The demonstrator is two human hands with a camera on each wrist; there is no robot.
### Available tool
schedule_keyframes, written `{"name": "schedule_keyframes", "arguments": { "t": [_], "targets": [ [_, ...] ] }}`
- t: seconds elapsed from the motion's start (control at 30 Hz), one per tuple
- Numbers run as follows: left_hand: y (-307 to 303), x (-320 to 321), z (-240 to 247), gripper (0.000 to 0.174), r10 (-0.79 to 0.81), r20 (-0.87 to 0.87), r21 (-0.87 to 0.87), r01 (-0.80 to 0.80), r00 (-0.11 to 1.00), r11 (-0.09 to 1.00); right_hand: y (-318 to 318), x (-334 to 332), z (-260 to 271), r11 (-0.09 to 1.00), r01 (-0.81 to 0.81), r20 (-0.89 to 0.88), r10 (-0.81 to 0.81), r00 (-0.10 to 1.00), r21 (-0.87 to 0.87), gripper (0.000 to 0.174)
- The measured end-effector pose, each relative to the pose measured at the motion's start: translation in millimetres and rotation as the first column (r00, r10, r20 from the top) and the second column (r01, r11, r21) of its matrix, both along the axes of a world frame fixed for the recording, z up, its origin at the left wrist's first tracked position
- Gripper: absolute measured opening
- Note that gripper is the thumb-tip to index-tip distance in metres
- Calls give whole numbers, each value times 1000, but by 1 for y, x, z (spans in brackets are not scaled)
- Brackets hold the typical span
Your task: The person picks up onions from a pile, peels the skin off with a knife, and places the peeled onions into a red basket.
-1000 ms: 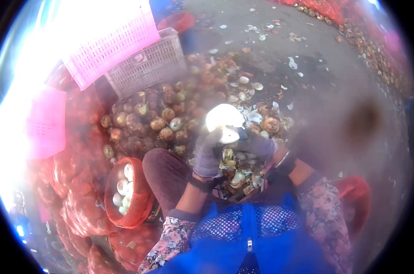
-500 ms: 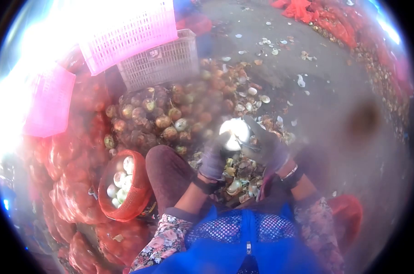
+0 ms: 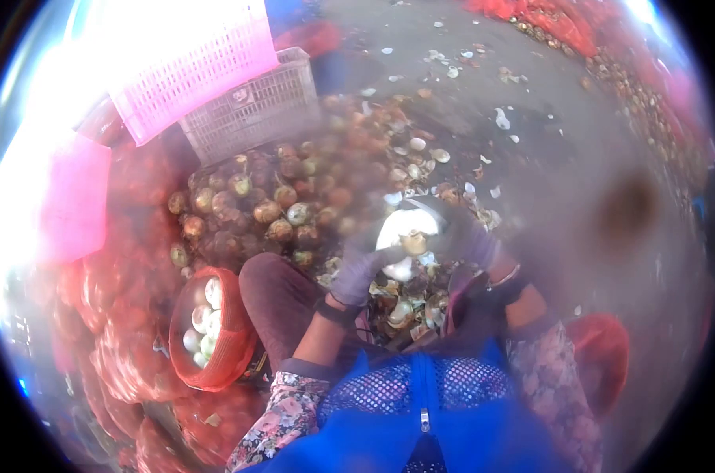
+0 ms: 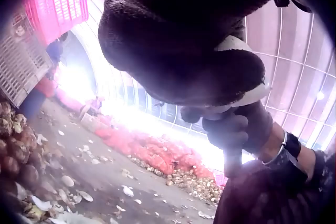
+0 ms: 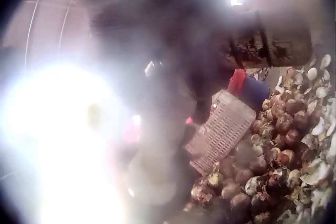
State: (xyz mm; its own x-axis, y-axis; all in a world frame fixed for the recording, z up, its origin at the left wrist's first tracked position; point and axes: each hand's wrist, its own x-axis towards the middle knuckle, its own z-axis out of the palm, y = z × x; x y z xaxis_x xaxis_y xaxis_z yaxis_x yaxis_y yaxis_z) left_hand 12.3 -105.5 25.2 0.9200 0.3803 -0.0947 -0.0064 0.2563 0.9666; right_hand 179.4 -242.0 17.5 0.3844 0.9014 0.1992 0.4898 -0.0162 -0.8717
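A white, mostly peeled onion [image 3: 393, 229] shines brightly between both gloved hands, in front of the lap. My left hand [image 3: 357, 272] grips it, its dark gloved fingers [image 4: 173, 71] curled across the onion in the left wrist view. Close on the other side is my right hand [image 3: 469, 240], its fingers [image 4: 226, 132] bent in a fist beside the onion. A short dark handle-like piece [image 4: 232, 165] projects below that fist; I cannot tell its kind. Glare and blur hide most of the right wrist view's hand work.
Unpeeled onions [image 3: 267, 211] are heaped ahead, with peels [image 3: 401, 311] between the legs. Left of the knee stands a red mesh container [image 3: 235, 347] holding peeled onions [image 3: 201, 318]. Behind the heap are a pale crate [image 3: 251, 110] and a pink crate [image 3: 204, 71]. Red sacks [image 3: 125, 339] crowd the left.
Both hands have shifted slightly right with the onion, staying close together. The onion has turned, and a tan patch shows on it now. The head view swayed right, then back.
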Motion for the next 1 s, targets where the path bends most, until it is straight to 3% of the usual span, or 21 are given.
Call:
{"name": "schedule_keyframes", "arguments": {
  "t": [0.07,0.17,0.27,0.37,0.4,0.43,0.5,0.57,0.67,0.77,0.83,0.9,0.97,1.0],
  "targets": [
    [-3,0,-1,55,-22,-2,48,22,1000,999,-5,13,-3,996,-93,-34,93,995,3,68],
    [-1,-1,9,62,-83,-56,-68,79,995,995,-7,13,-4,990,-138,-302,136,944,16,69],
    [9,-4,5,50,-161,-38,-170,152,986,974,-4,13,-5,984,-168,-355,177,918,57,68],
    [2,3,0,63,-84,-12,-104,82,996,991,-2,8,-7,988,-64,-74,75,994,140,64],
    [1,4,-1,62,-70,10,-93,71,998,993,-5,5,5,998,-52,-250,61,966,41,62],
    [1,5,-3,61,-57,32,-83,59,998,995,-11,0,23,997,-57,-416,27,909,-59,61],
    [-1,6,-7,60,-14,65,-42,17,998,999,-13,-6,24,994,-71,-706,-6,708,-79,59],
    [-3,9,-11,59,42,89,24,-45,995,999,-7,-13,-3,997,-9,-908,68,413,70,59],
    [3,11,-35,59,98,75,303,-116,992,946,6,-25,-9,987,146,-820,-132,557,-60,64],
    [1,10,-31,60,88,131,262,-120,987,958,12,-21,-13,988,147,-687,-69,723,55,69],
    [-2,9,-8,63,44,137,97,-58,990,994,20,-11,-33,976,112,-541,7,841,188,70],
    [1,5,-2,67,-1,124,-3,1,992,1000,20,-5,-31,980,24,-453,69,889,196,71],
    [7,2,-7,71,-51,90,-37,54,995,998,9,-1,-17,995,-83,-464,103,880,63,71],
    [8,2,-12,72,-70,105,-68,77,992,995,10,-2,-7,985,-108,-209,134,969,132,74]
  ]
}}
